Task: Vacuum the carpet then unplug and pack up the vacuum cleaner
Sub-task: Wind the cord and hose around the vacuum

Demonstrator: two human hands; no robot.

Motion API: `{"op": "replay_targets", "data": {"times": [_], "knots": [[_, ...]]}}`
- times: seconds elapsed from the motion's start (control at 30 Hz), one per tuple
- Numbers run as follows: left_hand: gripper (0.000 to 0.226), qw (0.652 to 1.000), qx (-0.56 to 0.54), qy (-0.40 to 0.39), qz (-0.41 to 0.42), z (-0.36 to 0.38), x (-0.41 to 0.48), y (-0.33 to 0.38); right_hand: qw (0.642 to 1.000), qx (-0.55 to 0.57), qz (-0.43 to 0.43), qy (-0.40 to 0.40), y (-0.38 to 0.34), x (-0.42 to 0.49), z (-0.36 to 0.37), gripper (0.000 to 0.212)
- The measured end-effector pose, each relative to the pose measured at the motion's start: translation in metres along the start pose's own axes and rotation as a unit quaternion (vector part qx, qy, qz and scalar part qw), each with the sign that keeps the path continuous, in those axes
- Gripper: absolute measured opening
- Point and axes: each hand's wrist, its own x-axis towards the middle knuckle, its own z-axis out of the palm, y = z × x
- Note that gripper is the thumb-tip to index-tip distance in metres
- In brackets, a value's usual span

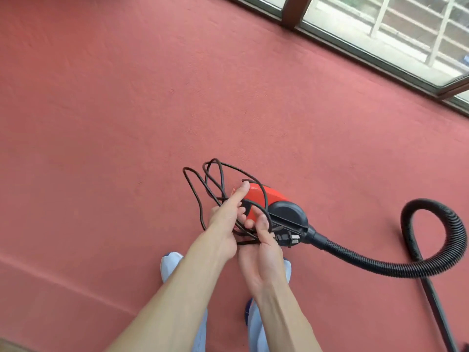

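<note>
**A:** Where was the vacuum cleaner (270,198) relative to the hands?

**B:** It sat on the red carpet (114,110) just beyond both hands, with its red body farthest from the person and its black end cap pointing right. The left hand (227,215) reached it: the index finger was stretched out straight with its tip on the red shell.

**A:** And the rest of that hand?

**B:** The other fingers were curled into the black power cord (210,182). Its loose loops stood up above the hand, to the left of the machine.

**A:** What about the right hand (264,243)?

**B:** It was just beside the left, nearly touching it, close against the near side of the vacuum. Its fingers and thumb were bent round the lower strands of the same cord. The plug (289,239) lay just to the right of that hand, under the black cap.

**A:** What else was there?

**B:** The ribbed black hose (375,264) left the cap, ran right and curled into one big loop. A dark wand (437,316) crossed under it towards the lower right corner. Light blue trouser legs (171,265) showed below the forearms, and a window (380,29) ran along the top right.
</note>
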Motion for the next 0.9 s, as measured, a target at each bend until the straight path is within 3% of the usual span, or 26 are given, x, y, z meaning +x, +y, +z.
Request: {"op": "replay_targets", "data": {"times": [0.13, 0.33, 0.43, 0.53, 0.73, 0.9], "knots": [[0.018, 0.997, -0.053, -0.049, -0.007, -0.007, 0.005, -0.001, 0.999, -0.050, 0.015, -0.007, -0.001, -0.006, -0.016, 0.017], [0.030, 0.979, -0.174, -0.106, 0.010, 0.000, 0.005, -0.020, 0.998, -0.043, 0.053, 0.006, -0.007, -0.009, -0.044, 0.026], [0.035, 0.979, -0.176, -0.094, 0.047, 0.004, 0.006, -0.019, 0.989, -0.113, 0.084, -0.035, -0.012, -0.011, -0.062, 0.051], [0.036, 0.979, -0.183, -0.074, 0.052, 0.008, 0.007, -0.022, 0.982, -0.143, 0.090, -0.086, -0.024, -0.007, -0.072, 0.048], [0.039, 0.972, -0.216, -0.073, 0.062, 0.020, 0.012, -0.014, 0.984, -0.061, 0.118, -0.120, -0.043, -0.001, -0.076, 0.049], [0.039, 0.973, -0.221, -0.008, 0.064, 0.028, 0.018, -0.012, 0.995, 0.058, 0.085, -0.008, -0.047, 0.006, -0.059, 0.020]]}}
